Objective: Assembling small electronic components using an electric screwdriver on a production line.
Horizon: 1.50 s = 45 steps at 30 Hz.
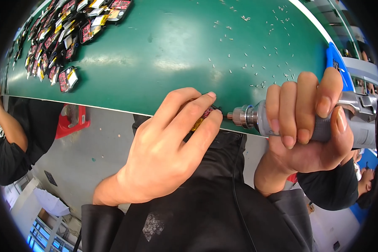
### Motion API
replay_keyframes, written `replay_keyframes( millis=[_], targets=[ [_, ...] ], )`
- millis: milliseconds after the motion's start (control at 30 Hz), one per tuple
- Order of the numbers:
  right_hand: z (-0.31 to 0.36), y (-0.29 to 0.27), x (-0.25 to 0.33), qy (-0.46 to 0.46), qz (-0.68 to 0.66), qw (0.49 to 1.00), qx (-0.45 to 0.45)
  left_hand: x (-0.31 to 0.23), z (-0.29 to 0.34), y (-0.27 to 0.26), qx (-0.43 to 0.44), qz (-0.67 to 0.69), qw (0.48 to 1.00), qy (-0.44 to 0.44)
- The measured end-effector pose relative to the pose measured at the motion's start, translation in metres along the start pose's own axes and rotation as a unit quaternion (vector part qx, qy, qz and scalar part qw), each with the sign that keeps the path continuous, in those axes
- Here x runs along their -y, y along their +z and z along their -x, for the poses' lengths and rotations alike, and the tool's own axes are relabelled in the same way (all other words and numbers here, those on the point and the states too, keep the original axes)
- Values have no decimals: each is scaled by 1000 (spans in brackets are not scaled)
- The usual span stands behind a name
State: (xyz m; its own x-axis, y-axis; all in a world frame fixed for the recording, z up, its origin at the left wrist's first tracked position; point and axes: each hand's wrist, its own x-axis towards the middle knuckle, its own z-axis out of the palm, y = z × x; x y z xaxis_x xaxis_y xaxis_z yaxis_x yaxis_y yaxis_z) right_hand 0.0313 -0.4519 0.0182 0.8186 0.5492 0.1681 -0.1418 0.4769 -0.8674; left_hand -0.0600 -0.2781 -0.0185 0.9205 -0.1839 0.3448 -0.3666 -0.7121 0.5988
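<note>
Left hand (168,145) cups a small circuit-board unit (208,112), probably to steady it. Right hand (305,122) grips a power screwdriver (260,117) sideways, guessing so it lines up.

green tabletop (130,80): smooth, glossy. on it: shiny metal bits (245,18). at its edge: knurled metal driver nose (242,116). below it: sheeny black clothing (197,206).

On our green table (155,33) we have black-cased red circuit boards (67,79) heaped at left, tiny metal pieces (245,18) scattered at right
</note>
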Motion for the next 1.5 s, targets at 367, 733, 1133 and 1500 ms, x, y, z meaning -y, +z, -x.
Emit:
replay_keyframes(
  millis=[367,733,1133,1500],
  targets=[
    [5,-2,7,-5,-8,1000,1,-5,2,-1,25,4,1000,-7],
    [10,-6,9,-34,-45,998,-25,0,6,10,-22,1,1000,10],
    [12,-12,-3,-59,-31,998,-4,0,6,5,10,-4,1000,11],
    [7,-11,-2,-38,23,995,87,1,7,5,5,11,1000,11]
  ],
)
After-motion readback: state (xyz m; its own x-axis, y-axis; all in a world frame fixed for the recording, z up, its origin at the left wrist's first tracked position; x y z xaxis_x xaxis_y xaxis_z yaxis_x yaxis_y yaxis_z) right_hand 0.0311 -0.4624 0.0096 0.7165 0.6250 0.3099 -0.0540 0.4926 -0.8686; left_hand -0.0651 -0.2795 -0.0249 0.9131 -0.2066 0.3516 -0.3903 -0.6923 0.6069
